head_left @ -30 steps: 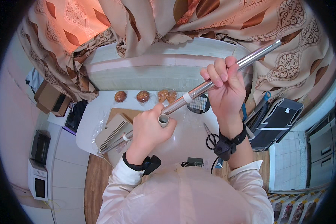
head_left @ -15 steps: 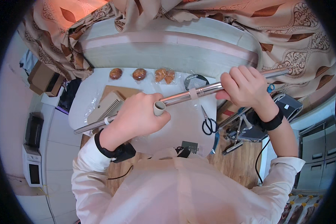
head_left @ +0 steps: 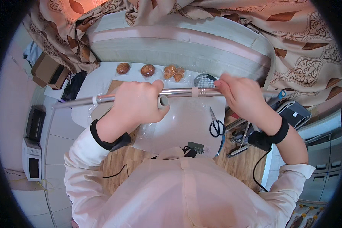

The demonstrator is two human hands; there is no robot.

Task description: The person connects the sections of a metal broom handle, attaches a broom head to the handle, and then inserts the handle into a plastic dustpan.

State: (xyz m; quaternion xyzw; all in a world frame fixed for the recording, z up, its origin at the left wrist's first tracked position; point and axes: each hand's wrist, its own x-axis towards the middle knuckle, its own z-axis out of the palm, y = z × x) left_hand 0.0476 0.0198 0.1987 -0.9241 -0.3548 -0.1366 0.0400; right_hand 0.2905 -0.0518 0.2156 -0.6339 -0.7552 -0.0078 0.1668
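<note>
A shiny metal pole [head_left: 178,92] lies nearly level across my chest, above the white table [head_left: 180,127]. My left hand [head_left: 136,102] is closed round it. A short pale grey tube end [head_left: 162,101] pokes out by that thumb, its hollow mouth showing. Farther right on the pole, my right hand [head_left: 244,98] is closed too, slightly blurred, fingers curled over the far side. Between the hands the pole bears a pale band [head_left: 195,91] and several grooves. Left of my left hand, a white ring [head_left: 94,100] circles it.
Wrapped pastries [head_left: 147,70] line the table's far side beside a round black mesh piece [head_left: 204,81]. Black-handled scissors [head_left: 217,128] lie near its right edge. A toothed grey piece [head_left: 101,110] is partly hidden behind my left arm. Metal-framed gear [head_left: 241,140] stands right of the table.
The pole has swung from a slant, right end high, to almost level. My right hand has come down and a little left; my left hand has risen slightly.
</note>
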